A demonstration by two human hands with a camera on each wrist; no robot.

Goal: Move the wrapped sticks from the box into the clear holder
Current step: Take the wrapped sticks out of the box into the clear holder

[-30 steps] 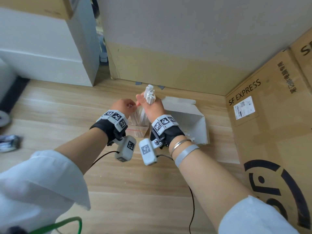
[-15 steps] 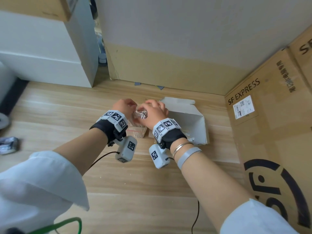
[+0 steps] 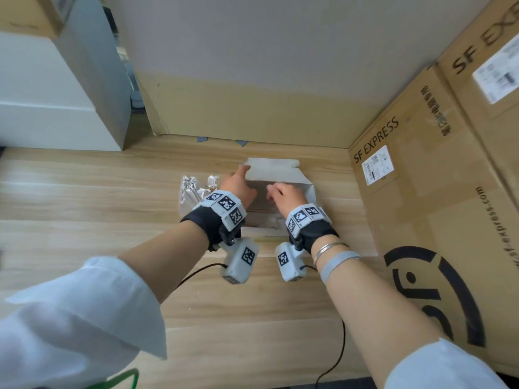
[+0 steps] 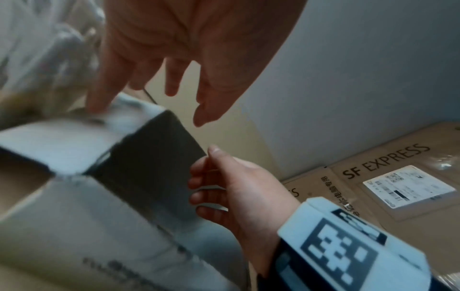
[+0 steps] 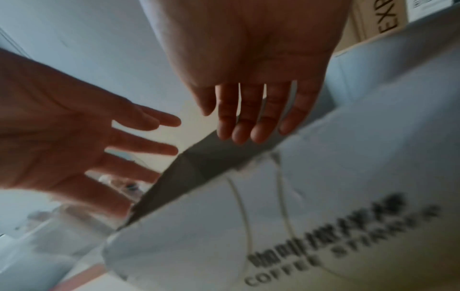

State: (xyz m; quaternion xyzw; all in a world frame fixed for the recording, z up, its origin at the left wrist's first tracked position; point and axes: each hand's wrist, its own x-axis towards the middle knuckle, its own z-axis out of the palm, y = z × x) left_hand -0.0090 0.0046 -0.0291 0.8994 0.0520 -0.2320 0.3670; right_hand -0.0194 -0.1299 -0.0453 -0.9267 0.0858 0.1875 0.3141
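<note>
Two big brown cartons [image 3: 438, 209] stand at the right of the wooden floor [image 3: 112, 220], each printed "SF EXPRESS" in dark letters, with a white shipping label, a line of Chinese characters and a web address running up the side; a large dark round logo sits lower down. On the white box [image 3: 280, 175], seen close in the right wrist view, blurred print reads "COFFEE" with a second word beginning "ST", under a row of Chinese characters I cannot make out.

Both hands are at the mouth of that white box. The left hand [image 3: 238, 186] has its fingers straight and spread, one fingertip resting on the far flap at the box's left corner. The right hand [image 3: 283, 192] reaches over the near right part of the opening, its fingers stretched out side by side and holding nothing. In the left wrist view the right hand's fingers lie against the dark inner wall of the box.

Just left of the left hand stands the clear holder [image 3: 186, 203], with a bundle of wrapped sticks [image 3: 191, 186] upright in it. Their wrappers are white and crinkled at the tops. A few more pale wrapped pieces lie at the near end of the box, between the two wrists. Each wrist wears a black strap with white blocks bearing black-and-white square codes.
</note>
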